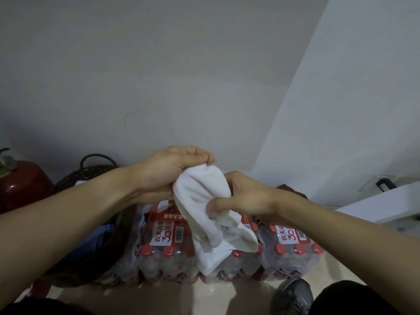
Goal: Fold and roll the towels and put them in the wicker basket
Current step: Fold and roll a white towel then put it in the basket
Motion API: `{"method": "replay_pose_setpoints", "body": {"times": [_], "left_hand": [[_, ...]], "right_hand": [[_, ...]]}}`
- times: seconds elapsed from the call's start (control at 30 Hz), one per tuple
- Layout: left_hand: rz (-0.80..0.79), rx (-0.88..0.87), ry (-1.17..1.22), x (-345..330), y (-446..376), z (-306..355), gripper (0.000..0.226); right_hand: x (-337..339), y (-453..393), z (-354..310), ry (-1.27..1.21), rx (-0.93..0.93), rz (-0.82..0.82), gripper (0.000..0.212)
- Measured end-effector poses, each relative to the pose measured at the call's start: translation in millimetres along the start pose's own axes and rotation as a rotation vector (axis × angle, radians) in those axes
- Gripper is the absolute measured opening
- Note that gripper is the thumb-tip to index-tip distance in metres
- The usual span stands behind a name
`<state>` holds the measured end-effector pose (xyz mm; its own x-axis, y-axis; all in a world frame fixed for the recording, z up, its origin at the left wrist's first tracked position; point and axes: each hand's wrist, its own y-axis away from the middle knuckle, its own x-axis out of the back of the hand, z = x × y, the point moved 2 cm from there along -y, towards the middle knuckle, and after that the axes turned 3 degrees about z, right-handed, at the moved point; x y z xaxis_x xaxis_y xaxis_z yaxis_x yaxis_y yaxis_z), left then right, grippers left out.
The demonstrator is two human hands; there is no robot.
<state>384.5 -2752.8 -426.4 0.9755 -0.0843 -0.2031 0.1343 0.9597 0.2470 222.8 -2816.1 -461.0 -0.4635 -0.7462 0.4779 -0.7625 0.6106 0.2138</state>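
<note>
Big pale wall (159, 76) fills the top of the view, and a white panel (363, 98) leans across its right side. Down below, shrink-wrapped packs of red-capped water bottles (168, 251) sit on the light floor (204, 298), side by side, with red-and-white labels on top. To the left of them stands the dark wicker basket (95, 253), its looped handle (95, 158) up near the wall, something blue and white inside, though I cannot tell what. Further left, a dark red round vessel (22, 185) is just beside the basket.

Centre stage: the white towel (211, 214), bunched and crumpled, is held in the air above the bottle packs, its loose end draping down onto the wrap. It is not in the basket; it hangs to the right of it.

The left hand (168, 173) has the towel's upper end, fingers curled over and pressed together around the cloth. The right hand (245, 198) grips the middle, its thumb (218, 204) pinching a fold against the curled fingers.

Bottom right, a grey shoe (293, 296) rests on the floor.
</note>
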Motion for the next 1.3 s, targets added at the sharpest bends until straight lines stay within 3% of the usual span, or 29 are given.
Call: {"method": "replay_pose_setpoints", "body": {"times": [0.2,0.3,0.37,0.6,0.8,0.97,1.13,1.2,1.3], "left_hand": [[0.006,-0.004,-0.454,26.1,10.5,3.5,0.045],[-0.14,0.081,-0.888,35.7,18.6,5.4,0.034],[-0.21,0.151,-0.98,40.4,20.9,2.8,0.025],[-0.25,0.145,-0.627,44.1,24.0,-0.6,0.025],[-0.245,0.216,-0.28,38.9,26.7,-16.0,0.039],[-0.27,0.227,-0.317,36.1,29.5,-24.7,0.029],[-0.255,0.276,-0.414,37.4,32.7,-27.4,0.02],[-0.188,0.247,-0.552,37.3,31.6,-29.7,0.024],[-0.09,0.232,-0.638,39.1,25.8,-35.2,0.037]], "right_hand": [[20.1,4.3,-1.5,0.016,0.028,0.032,0.011],[27.9,11.8,-2.9,0.064,-0.014,0.02,0.017],[31.4,19.9,-6.1,0.109,-0.049,-0.044,0.029],[34.3,43.4,-2.3,0.225,-0.221,-0.283,0.018],[39.5,52.7,13.3,0.064,-0.293,-0.304,0.014],[42.6,63.1,20.8,-0.167,-0.376,-0.406,0.04],[41.0,72.5,21.1,-0.27,-0.373,-0.433,0.036],[40.8,75.7,19.7,-0.293,-0.365,-0.446,0.017],[41.5,75.3,27.2,-0.32,-0.361,-0.437,0.024]]}}
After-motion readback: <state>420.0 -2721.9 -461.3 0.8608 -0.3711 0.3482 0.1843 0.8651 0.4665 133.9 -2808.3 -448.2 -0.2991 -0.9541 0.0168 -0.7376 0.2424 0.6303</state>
